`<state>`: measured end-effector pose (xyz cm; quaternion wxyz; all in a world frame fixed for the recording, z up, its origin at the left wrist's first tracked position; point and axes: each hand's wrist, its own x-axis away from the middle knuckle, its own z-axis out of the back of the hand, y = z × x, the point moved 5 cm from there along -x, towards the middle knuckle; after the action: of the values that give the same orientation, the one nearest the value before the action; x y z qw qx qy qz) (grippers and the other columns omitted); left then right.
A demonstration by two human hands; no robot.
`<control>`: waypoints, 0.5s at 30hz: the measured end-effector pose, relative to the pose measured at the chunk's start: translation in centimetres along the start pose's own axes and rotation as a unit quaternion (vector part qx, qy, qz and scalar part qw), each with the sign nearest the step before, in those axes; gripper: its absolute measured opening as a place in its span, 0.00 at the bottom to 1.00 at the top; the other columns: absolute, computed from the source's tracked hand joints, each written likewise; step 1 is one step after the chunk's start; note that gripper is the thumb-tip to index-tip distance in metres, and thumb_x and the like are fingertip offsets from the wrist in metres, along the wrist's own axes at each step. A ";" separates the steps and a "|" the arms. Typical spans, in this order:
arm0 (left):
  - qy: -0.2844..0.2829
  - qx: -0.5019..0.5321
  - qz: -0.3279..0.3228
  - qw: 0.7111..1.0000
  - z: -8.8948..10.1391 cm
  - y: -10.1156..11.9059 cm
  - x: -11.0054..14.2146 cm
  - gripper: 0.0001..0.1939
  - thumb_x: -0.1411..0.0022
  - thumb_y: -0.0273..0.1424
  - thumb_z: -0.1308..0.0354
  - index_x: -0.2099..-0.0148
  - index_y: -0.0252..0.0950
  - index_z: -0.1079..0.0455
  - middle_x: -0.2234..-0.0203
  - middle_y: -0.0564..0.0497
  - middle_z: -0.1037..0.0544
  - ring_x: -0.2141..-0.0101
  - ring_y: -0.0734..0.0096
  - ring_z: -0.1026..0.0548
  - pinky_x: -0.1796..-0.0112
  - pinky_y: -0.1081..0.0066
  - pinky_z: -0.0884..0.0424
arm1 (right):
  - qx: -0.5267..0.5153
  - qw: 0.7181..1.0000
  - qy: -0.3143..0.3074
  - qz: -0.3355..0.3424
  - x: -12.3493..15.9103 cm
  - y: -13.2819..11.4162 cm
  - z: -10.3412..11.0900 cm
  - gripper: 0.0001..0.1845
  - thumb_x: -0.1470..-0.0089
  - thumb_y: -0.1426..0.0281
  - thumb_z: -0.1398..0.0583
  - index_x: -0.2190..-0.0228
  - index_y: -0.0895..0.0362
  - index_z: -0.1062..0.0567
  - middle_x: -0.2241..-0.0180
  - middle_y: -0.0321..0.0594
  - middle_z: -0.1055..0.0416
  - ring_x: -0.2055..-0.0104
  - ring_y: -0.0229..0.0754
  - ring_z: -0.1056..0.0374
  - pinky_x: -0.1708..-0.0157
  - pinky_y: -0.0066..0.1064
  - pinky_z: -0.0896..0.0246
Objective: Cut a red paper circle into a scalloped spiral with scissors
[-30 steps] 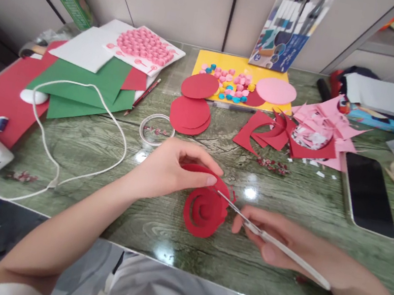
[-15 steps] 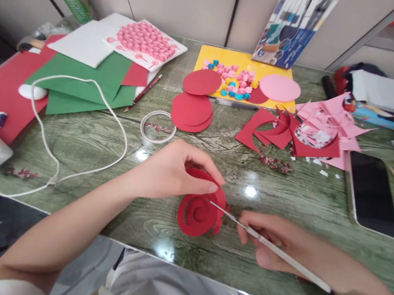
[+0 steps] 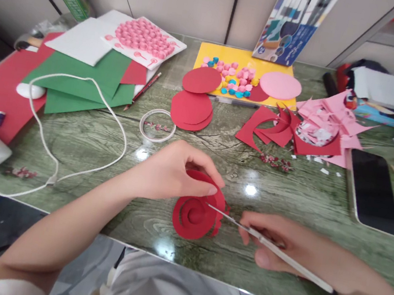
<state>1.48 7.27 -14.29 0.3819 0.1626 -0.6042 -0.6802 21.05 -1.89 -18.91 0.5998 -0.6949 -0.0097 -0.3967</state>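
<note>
My left hand (image 3: 177, 174) pinches the upper edge of a red paper spiral (image 3: 195, 217) between thumb and fingers, above the table near its front edge. The spiral's coils hang below the thumb, and a wavy red strip shows at its right side. In my right hand (image 3: 272, 239) is a slim tool with a narrow metal tip and a long pale handle (image 3: 287, 259); its exact kind is hard to tell. The metal tip lies against the red paper just below my left thumb. Part of the right hand's grip is hidden behind the handle.
Red paper circles (image 3: 191, 110) lie beyond my hands, beside a tape roll (image 3: 158, 125). Red paper scraps (image 3: 260, 127) and a phone (image 3: 377, 191) are to the right. A white cable (image 3: 125, 131) loops at left. A yellow sheet (image 3: 204, 51) bears small coloured paper pieces.
The spiral's lower coils have shifted slightly left and down. The tool's tip has moved a little left into the paper. Both hands stay nearly in place.
</note>
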 end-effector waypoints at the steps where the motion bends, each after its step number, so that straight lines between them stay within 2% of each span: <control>1: -0.001 0.000 -0.001 1.000 0.0 0.0 0.0 0.05 0.46 0.25 0.36 0.65 0.34 0.21 0.70 0.51 0.17 0.69 0.71 0.20 0.69 0.78 0.25 | 0.003 1.000 0.000 0.002 0.1 0.1 0.0 0.22 0.42 0.47 0.43 0.65 0.53 0.33 0.75 0.27 0.45 0.74 0.35 0.53 0.78 0.25 0.58; 8: 0.003 0.011 -0.006 1.000 -0.1 0.0 -0.1 0.04 0.46 0.24 0.36 0.66 0.34 0.21 0.70 0.51 0.17 0.69 0.71 0.20 0.69 0.77 0.26 | 0.005 1.000 0.007 -0.009 0.1 -0.2 0.1 0.19 0.41 0.50 0.42 0.64 0.53 0.32 0.75 0.28 0.44 0.75 0.36 0.52 0.78 0.26 0.57; 11: 0.038 0.019 -0.015 0.999 0.2 0.0 -0.2 0.02 0.47 0.25 0.35 0.68 0.33 0.22 0.71 0.50 0.18 0.69 0.71 0.21 0.69 0.76 0.27 | -0.031 0.999 0.014 -0.012 0.1 -0.9 0.4 0.22 0.44 0.47 0.40 0.63 0.53 0.32 0.75 0.29 0.44 0.76 0.36 0.53 0.78 0.26 0.58; 15: 0.091 0.047 -0.029 0.994 0.6 0.0 -0.2 0.04 0.48 0.28 0.33 0.69 0.33 0.24 0.73 0.50 0.19 0.72 0.74 0.23 0.70 0.76 0.28 | -0.105 0.994 0.020 0.027 0.3 -1.6 0.6 0.29 0.47 0.41 0.43 0.59 0.52 0.33 0.73 0.29 0.47 0.74 0.37 0.55 0.77 0.28 0.58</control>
<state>1.26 7.82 -14.22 0.4072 0.2593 -0.5933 -0.6442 20.77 -1.06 -17.44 0.5344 -0.7457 0.0631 -0.3931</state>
